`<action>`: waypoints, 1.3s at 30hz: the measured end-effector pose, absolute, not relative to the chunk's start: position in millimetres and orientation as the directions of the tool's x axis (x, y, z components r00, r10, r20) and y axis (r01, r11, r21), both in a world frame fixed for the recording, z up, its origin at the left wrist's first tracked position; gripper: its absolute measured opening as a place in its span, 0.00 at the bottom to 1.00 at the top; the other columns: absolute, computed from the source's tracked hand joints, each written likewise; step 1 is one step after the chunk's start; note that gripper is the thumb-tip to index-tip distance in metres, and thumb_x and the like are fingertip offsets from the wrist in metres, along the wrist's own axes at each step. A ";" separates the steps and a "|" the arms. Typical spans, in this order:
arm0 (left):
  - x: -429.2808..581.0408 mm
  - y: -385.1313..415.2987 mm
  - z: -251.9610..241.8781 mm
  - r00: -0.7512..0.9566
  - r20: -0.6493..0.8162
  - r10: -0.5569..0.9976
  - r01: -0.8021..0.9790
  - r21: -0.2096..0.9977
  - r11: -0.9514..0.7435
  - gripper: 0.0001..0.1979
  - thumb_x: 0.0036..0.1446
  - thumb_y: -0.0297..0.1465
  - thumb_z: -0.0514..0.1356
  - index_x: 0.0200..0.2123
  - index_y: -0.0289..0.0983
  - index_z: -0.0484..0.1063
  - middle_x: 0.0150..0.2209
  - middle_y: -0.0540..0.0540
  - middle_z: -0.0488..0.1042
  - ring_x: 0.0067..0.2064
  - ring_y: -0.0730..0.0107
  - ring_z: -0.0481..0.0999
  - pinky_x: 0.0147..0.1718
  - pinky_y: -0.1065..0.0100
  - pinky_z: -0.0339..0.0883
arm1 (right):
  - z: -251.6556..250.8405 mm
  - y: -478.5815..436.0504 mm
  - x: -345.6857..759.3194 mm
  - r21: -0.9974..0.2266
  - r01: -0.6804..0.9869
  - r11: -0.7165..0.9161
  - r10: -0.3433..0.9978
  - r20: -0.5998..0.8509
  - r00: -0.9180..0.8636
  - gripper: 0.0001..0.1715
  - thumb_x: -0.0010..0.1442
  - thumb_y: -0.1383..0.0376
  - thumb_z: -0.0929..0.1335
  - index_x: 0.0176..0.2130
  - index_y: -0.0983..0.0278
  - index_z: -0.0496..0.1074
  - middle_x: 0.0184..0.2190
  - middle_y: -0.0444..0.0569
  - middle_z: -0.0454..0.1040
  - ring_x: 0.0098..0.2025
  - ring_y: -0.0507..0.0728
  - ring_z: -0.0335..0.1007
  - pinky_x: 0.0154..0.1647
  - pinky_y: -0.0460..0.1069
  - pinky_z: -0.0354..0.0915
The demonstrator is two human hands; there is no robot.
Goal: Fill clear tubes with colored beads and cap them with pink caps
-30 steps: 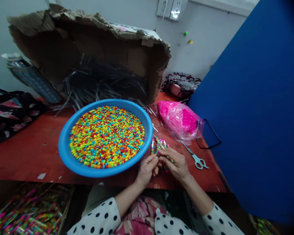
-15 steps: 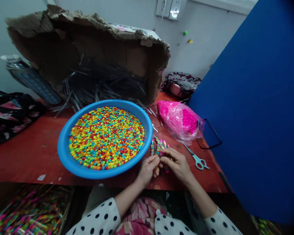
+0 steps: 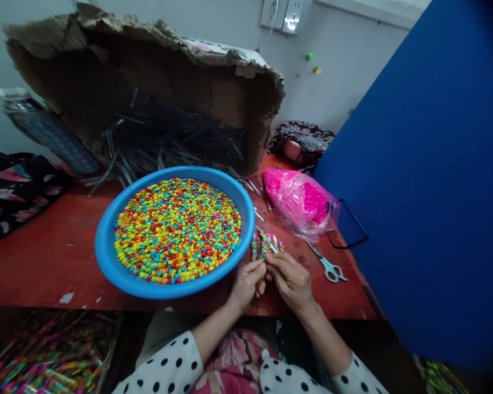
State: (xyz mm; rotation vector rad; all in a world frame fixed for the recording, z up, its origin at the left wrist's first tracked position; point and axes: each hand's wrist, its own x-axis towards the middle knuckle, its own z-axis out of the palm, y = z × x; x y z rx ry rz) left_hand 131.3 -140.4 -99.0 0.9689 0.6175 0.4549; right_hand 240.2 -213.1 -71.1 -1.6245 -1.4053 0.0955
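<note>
My left hand (image 3: 246,282) and my right hand (image 3: 291,279) meet just above the front edge of the red table, fingertips pinched close together. A clear plastic tube (image 3: 270,244) seems to run out from between them; its lower end is hidden by my fingers. Several filled tubes with bright pieces and pink ends (image 3: 254,247) lie on the table just beyond my hands. To their left stands a blue basin (image 3: 107,257) holding a broad heap of small multicoloured pieces (image 3: 178,230), like candies or beads.
A torn cardboard box (image 3: 225,90) lies on its side at the back, full of clear empty tubes (image 3: 181,142). On the right are a plastic bag of pink pieces (image 3: 299,200), scissors (image 3: 332,270) and a blue panel (image 3: 414,180). A floral bag (image 3: 20,191) sits left.
My right hand has closed in, its fingers now more curled and drawn against my left fingertips. My left hand has barely moved. The whole view has shifted slightly.
</note>
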 end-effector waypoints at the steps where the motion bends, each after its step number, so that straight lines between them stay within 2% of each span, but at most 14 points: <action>1: 131.1 -140.4 -99.1 0.742 -0.280 0.609 -0.080 0.865 0.495 0.19 0.50 0.44 0.58 0.30 0.31 0.72 0.22 0.50 0.68 0.15 0.83 0.59 0.13 0.75 0.48 | -72.3 -213.9 238.9 -0.677 0.728 0.104 0.793 0.498 0.350 0.15 0.59 0.70 0.64 0.43 0.59 0.75 0.37 0.52 0.75 0.39 0.55 0.73 0.39 0.50 0.70; 4: 130.6 -139.7 -97.9 0.748 -0.287 0.598 -0.069 0.863 0.500 0.18 0.50 0.43 0.58 0.28 0.32 0.70 0.22 0.50 0.69 0.14 0.83 0.59 0.13 0.75 0.48 | -73.7 -214.9 240.3 -0.742 0.663 0.100 0.815 0.443 0.372 0.14 0.59 0.69 0.65 0.43 0.60 0.75 0.37 0.51 0.75 0.38 0.55 0.73 0.39 0.49 0.70; 8: 129.8 -138.0 -95.5 0.767 -0.283 0.576 -0.093 0.839 0.537 0.16 0.50 0.42 0.57 0.26 0.32 0.68 0.22 0.50 0.69 0.14 0.83 0.60 0.13 0.76 0.48 | -71.4 -213.6 247.0 -0.883 0.467 0.040 0.878 0.254 0.405 0.13 0.57 0.65 0.68 0.44 0.60 0.75 0.34 0.49 0.74 0.32 0.53 0.72 0.32 0.48 0.69; 11: 128.9 -137.4 -95.5 0.772 -0.289 0.566 -0.106 0.819 0.563 0.16 0.50 0.42 0.58 0.25 0.33 0.68 0.23 0.51 0.68 0.15 0.83 0.61 0.13 0.77 0.49 | -70.9 -211.8 247.3 -0.923 0.385 -0.014 0.882 0.170 0.439 0.14 0.56 0.63 0.68 0.44 0.61 0.75 0.33 0.49 0.73 0.31 0.53 0.71 0.30 0.47 0.69; 13: 128.2 -137.3 -96.0 0.772 -0.293 0.565 -0.108 0.814 0.570 0.16 0.50 0.42 0.58 0.26 0.33 0.68 0.23 0.50 0.68 0.15 0.83 0.62 0.13 0.77 0.50 | -72.0 -210.7 245.4 -0.912 0.411 -0.010 0.866 0.197 0.459 0.14 0.57 0.63 0.68 0.44 0.61 0.75 0.34 0.49 0.74 0.33 0.54 0.72 0.33 0.49 0.70; 16: 127.4 -137.4 -97.4 0.768 -0.290 0.570 -0.114 0.815 0.569 0.16 0.50 0.42 0.58 0.26 0.33 0.68 0.23 0.50 0.68 0.15 0.82 0.62 0.13 0.76 0.50 | -74.1 -210.0 241.7 -0.847 0.529 0.054 0.844 0.322 0.429 0.12 0.57 0.65 0.67 0.43 0.59 0.75 0.36 0.49 0.75 0.38 0.56 0.73 0.38 0.51 0.70; 19: 127.1 -138.1 -100.0 0.767 -0.280 0.578 -0.125 0.818 0.562 0.16 0.50 0.42 0.58 0.28 0.33 0.69 0.23 0.51 0.68 0.15 0.83 0.61 0.13 0.76 0.48 | -75.5 -211.3 236.8 -0.771 0.629 0.101 0.822 0.421 0.383 0.14 0.58 0.68 0.66 0.44 0.59 0.75 0.38 0.50 0.75 0.38 0.56 0.73 0.38 0.50 0.71; 23: 127.4 -139.3 -103.3 0.770 -0.261 0.582 -0.126 0.832 0.540 0.16 0.51 0.41 0.58 0.27 0.32 0.70 0.20 0.51 0.66 0.14 0.83 0.59 0.13 0.75 0.47 | -77.5 -214.2 227.8 -0.680 0.730 0.075 0.780 0.496 0.382 0.16 0.58 0.70 0.64 0.44 0.59 0.75 0.39 0.52 0.75 0.38 0.56 0.74 0.39 0.50 0.71; 26: 127.7 -139.6 -102.5 0.763 -0.265 0.589 -0.111 0.845 0.523 0.17 0.50 0.42 0.58 0.26 0.32 0.69 0.18 0.52 0.65 0.14 0.82 0.58 0.13 0.75 0.47 | -79.4 -215.1 225.4 -0.678 0.732 0.063 0.760 0.508 0.404 0.15 0.58 0.70 0.65 0.44 0.60 0.75 0.38 0.53 0.75 0.39 0.56 0.73 0.41 0.51 0.70; 29: 127.2 -138.6 -99.0 0.767 -0.281 0.577 -0.095 0.839 0.536 0.17 0.50 0.43 0.58 0.26 0.32 0.68 0.20 0.51 0.67 0.14 0.83 0.59 0.12 0.76 0.47 | -79.8 -215.5 231.6 -0.794 0.605 0.055 0.800 0.398 0.449 0.12 0.58 0.67 0.66 0.42 0.60 0.75 0.35 0.51 0.75 0.36 0.55 0.73 0.37 0.50 0.70; 32: 125.8 -136.8 -95.5 0.784 -0.284 0.552 -0.103 0.818 0.566 0.16 0.50 0.42 0.58 0.24 0.33 0.67 0.21 0.51 0.68 0.14 0.83 0.60 0.12 0.77 0.47 | -77.4 -216.3 242.6 -0.922 0.387 0.011 0.875 0.196 0.443 0.14 0.55 0.63 0.69 0.43 0.60 0.75 0.31 0.48 0.73 0.30 0.53 0.71 0.29 0.48 0.68; 34: 124.9 -135.5 -94.6 0.796 -0.278 0.537 -0.115 0.802 0.586 0.15 0.51 0.41 0.58 0.24 0.33 0.66 0.21 0.51 0.68 0.14 0.83 0.60 0.11 0.77 0.47 | -74.6 -216.3 248.7 -0.962 0.271 -0.037 0.903 0.084 0.422 0.15 0.54 0.62 0.69 0.44 0.61 0.75 0.32 0.48 0.73 0.28 0.52 0.70 0.27 0.47 0.67; 36: 124.6 -134.5 -94.9 0.800 -0.274 0.534 -0.127 0.792 0.597 0.15 0.51 0.40 0.58 0.24 0.33 0.66 0.22 0.50 0.69 0.13 0.83 0.61 0.11 0.77 0.47 | -71.4 -214.9 252.2 -0.974 0.218 -0.068 0.906 0.031 0.421 0.15 0.54 0.61 0.69 0.43 0.61 0.76 0.33 0.48 0.74 0.29 0.52 0.70 0.27 0.47 0.67; 39: 126.1 -134.7 -96.7 0.793 -0.264 0.549 -0.146 0.793 0.592 0.14 0.52 0.40 0.58 0.26 0.33 0.66 0.21 0.51 0.69 0.13 0.83 0.61 0.11 0.77 0.49 | -67.9 -210.1 252.6 -0.975 0.209 -0.080 0.888 0.026 0.459 0.13 0.52 0.61 0.70 0.39 0.61 0.77 0.33 0.48 0.75 0.34 0.54 0.71 0.32 0.48 0.68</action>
